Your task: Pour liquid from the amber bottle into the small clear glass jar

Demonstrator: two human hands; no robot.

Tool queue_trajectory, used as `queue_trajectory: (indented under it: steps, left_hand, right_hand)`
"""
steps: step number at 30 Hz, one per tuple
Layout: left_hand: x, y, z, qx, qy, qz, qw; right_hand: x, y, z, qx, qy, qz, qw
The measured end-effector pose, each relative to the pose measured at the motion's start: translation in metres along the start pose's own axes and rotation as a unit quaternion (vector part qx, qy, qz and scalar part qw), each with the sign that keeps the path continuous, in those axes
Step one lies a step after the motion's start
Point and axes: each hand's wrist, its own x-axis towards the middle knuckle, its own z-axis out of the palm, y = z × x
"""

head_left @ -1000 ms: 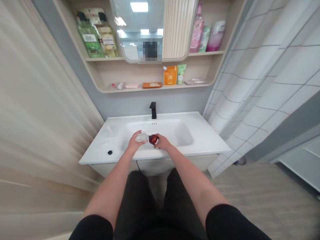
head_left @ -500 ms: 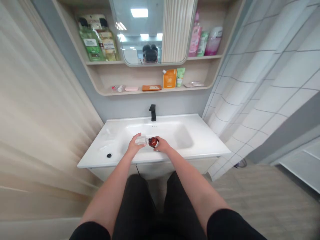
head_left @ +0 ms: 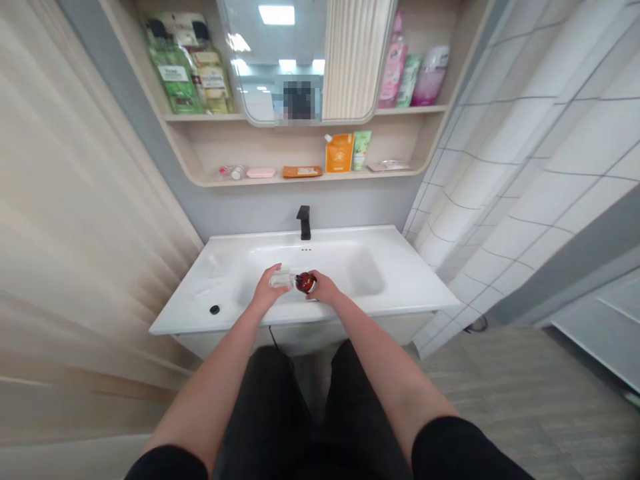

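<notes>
Over the front of the white sink (head_left: 367, 270), my left hand (head_left: 265, 288) is closed around a clear bottle (head_left: 281, 279), tilted onto its side with its mouth to the right. My right hand (head_left: 324, 288) grips a brown bottle (head_left: 305, 283), also tipped, its dark neck end pointing left. The two necks meet or nearly meet; at this size I cannot tell whether they touch. Part of the brown bottle is hidden by my right fingers. A small black cap (head_left: 215, 309) lies on the counter to the left of my left hand.
A black faucet (head_left: 305, 223) rises behind the basin. Above it, a wall shelf (head_left: 230, 181) holds an orange pouch (head_left: 339, 153), a green tube (head_left: 361, 151) and several small items. Green and yellow bottles (head_left: 177, 77) stand upper left, pink ones (head_left: 393, 70) upper right. Curtains hang on both sides.
The camera view has shifted slightly. Both hands keep nearly the same hold, with the two bottles still neck to neck over the sink.
</notes>
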Motion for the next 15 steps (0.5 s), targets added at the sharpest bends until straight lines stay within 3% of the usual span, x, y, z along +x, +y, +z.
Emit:
queue_trajectory:
  steps: [5,15]
  left_hand:
    - [0.003,-0.002,0.001,0.022,0.000,-0.008,1.000]
    - [0.010,0.015,0.004,0.006,-0.025,-0.021,0.999]
  right_hand:
    - [0.000,0.001,0.000,0.010,0.002,0.000,1.000]
    - [0.000,0.003,-0.001,0.013,0.009,0.013,1.000]
